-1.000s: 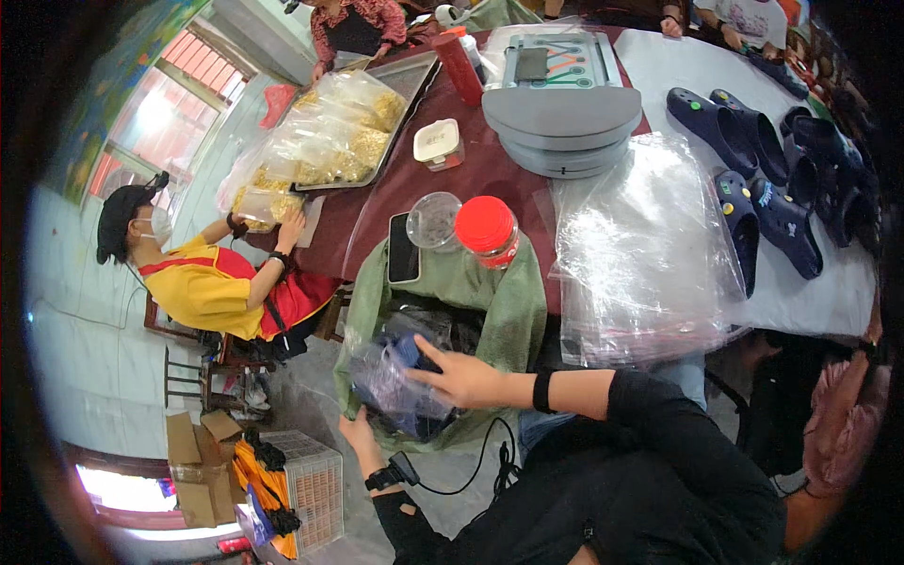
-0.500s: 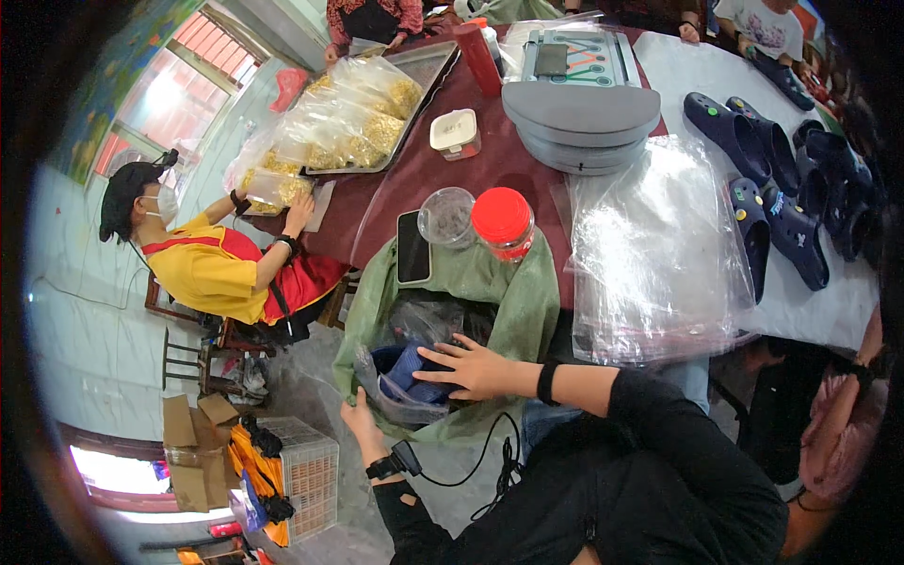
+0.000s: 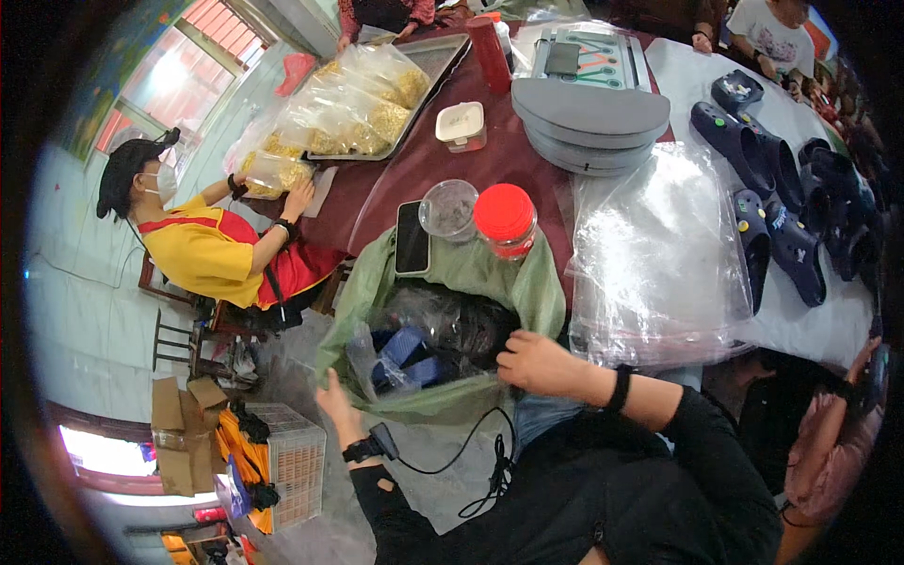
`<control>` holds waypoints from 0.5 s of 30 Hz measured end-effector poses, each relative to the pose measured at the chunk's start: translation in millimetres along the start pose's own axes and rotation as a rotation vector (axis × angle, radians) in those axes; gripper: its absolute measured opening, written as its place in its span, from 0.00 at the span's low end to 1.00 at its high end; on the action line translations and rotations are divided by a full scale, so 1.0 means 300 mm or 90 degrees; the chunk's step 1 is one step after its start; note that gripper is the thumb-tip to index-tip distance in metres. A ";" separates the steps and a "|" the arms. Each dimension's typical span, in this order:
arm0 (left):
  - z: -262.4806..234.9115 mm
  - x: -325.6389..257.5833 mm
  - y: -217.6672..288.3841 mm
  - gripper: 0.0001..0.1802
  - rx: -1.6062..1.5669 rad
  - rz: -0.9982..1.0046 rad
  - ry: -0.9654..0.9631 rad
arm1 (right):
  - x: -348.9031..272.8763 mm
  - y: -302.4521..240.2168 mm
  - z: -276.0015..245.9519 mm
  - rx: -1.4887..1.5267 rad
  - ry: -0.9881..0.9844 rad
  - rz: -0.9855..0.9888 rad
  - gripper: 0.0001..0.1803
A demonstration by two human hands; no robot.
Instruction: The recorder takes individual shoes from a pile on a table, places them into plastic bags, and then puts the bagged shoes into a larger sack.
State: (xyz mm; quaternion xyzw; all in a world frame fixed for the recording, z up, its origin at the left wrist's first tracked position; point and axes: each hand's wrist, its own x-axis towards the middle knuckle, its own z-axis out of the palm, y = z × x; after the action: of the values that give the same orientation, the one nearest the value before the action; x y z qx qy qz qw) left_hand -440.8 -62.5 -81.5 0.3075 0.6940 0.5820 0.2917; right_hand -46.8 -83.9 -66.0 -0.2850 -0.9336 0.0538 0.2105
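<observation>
Two hands: both at one big green sack [image 3: 443, 273] that hangs open off the near edge of the dark red table [image 3: 395, 179].
Right hand [image 3: 539, 363]: on the sack's near right rim, knuckles up, fingers curled down over the edge into the mouth. Cannot tell whether they pinch anything inside; a black band sits on the wrist.
Left hand [image 3: 331, 403]: below the sack's lower left corner, fingers up against the green cloth from underneath. Grip not readable from this angle. Black watch on the wrist, thin black cable trailing from it.
Sack contents: clear plastic bags [image 3: 443, 325] crumpled together, blue slippers [image 3: 403, 353] packed inside them toward the left.
Table, just behind the sack: black phone [image 3: 411, 237] lying flat, clear jar [image 3: 448, 209] beside it, red-lidded jar [image 3: 506, 218] next to that, touching the sack's far rim.
Right of the sack: stack of clear plastic sheets [image 3: 659, 254] spread flat, near the right hand.
Far right: dark blue clogs [image 3: 782, 207] in rows on a white cloth.
Far table: grey sealing machine [image 3: 589, 104], small white box [image 3: 461, 127], metal tray [image 3: 433, 66] with bags of yellow snack [image 3: 348, 108].
Left side: seated person in yellow shirt [image 3: 202, 254], black cap and face mask, both hands on one snack bag at the table's edge.
Floor, lower left: cardboard boxes [image 3: 179, 424], white plastic crate [image 3: 287, 457].
</observation>
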 end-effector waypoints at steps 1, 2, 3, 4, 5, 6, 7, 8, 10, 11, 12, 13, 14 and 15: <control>0.001 -0.006 0.060 0.20 0.002 -0.003 0.005 | 0.011 -0.002 -0.070 0.005 -0.002 -0.003 0.02; 0.014 -0.012 0.112 0.20 0.031 0.016 -0.006 | 0.015 -0.003 -0.139 -0.027 0.028 0.000 0.03; 0.010 -0.035 0.160 0.21 0.061 0.037 -0.016 | 0.009 -0.010 -0.176 -0.058 0.060 0.003 0.03; 0.021 -0.068 0.193 0.21 0.061 0.034 -0.018 | -0.006 -0.006 -0.183 -0.059 0.058 0.005 0.03; 0.045 -0.117 0.215 0.21 0.017 0.007 -0.035 | -0.036 -0.001 -0.187 -0.045 0.033 0.039 0.03; 0.066 -0.148 0.220 0.20 -0.029 -0.018 -0.047 | -0.061 0.004 -0.186 -0.030 0.011 0.068 0.04; 0.064 -0.165 0.198 0.24 0.067 -0.047 -0.028 | -0.092 0.011 -0.142 -0.031 -0.006 0.091 0.03; 0.056 -0.175 0.166 0.24 0.067 -0.047 -0.024 | -0.114 0.010 -0.118 -0.030 -0.006 0.088 0.03; 0.060 -0.163 0.043 0.25 0.307 -0.083 0.002 | -0.147 0.009 -0.102 -0.007 -0.093 0.102 0.03; 0.029 -0.123 -0.031 0.24 0.283 -0.074 0.010 | -0.143 0.005 -0.107 -0.004 -0.093 0.097 0.03; 0.019 -0.095 -0.011 0.24 0.282 -0.075 0.004 | -0.146 0.010 -0.117 -0.018 -0.083 0.094 0.03; 0.002 -0.078 0.043 0.23 0.183 -0.065 -0.004 | -0.136 0.015 -0.132 -0.029 -0.073 0.089 0.03; -0.015 -0.079 0.097 0.23 0.085 -0.056 -0.011 | -0.127 0.015 -0.161 -0.029 -0.074 0.090 0.03; 0.045 -0.171 0.242 0.23 -0.031 -0.061 0.015 | -0.108 0.013 -0.210 -0.048 -0.039 0.074 0.03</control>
State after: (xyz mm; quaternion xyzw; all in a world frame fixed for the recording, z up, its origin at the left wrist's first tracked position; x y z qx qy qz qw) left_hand -391.4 -83.6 -9.4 0.2601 0.6970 0.5876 0.3182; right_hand 6.1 -99.8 -21.5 -0.3448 -0.9228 0.0392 0.1676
